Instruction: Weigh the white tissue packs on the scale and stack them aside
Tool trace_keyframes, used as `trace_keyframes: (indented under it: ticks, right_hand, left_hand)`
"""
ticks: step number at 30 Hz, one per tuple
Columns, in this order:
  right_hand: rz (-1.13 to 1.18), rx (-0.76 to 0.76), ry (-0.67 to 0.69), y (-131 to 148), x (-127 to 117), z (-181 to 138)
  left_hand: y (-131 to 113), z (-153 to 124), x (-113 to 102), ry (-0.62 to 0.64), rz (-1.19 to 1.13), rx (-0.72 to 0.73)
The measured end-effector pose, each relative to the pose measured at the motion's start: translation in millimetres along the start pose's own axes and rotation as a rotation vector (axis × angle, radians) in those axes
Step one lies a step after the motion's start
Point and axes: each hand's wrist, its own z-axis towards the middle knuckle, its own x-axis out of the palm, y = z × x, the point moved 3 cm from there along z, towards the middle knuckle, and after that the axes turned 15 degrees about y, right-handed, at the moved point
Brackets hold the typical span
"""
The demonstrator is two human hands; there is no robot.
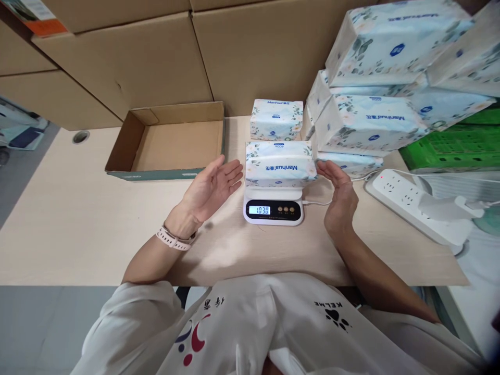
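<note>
L hand [214, 190] is wide open, palm showing, fingers just beside the tissue pack [279, 164], nothing in it. R hand [339, 195] is loosely cupped & gripping nothing; its fingertips sit right at the pack's other end (touching? can't tell). Pack lies on the scale [273, 194], display [259, 210] lit. Main risk, imo: a fingertip leaning on that R end skews the reading, or a nudge tips the pack, b/c that end seems to jut past the scale. Right behind, a second pack [276, 120] stands v. close; any contact could throw the weight off too. Cord [320, 202] runs from scale toward R hand, so a snag prob drags the lot. Further out, the stacked packs [371, 125] might topple if bumped; open box [164, 174] has a corner near L thumb, easily knocked.
</note>
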Motion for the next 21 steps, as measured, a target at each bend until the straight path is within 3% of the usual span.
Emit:
trace_keyframes:
  ticks: [21]
  right_hand:
    - [0.042, 0.031, 0.009, -0.6, 0.9, -0.7]
  left_hand:
    - [4.1, 2.2, -2.6, 0.010, -0.024, 0.009]
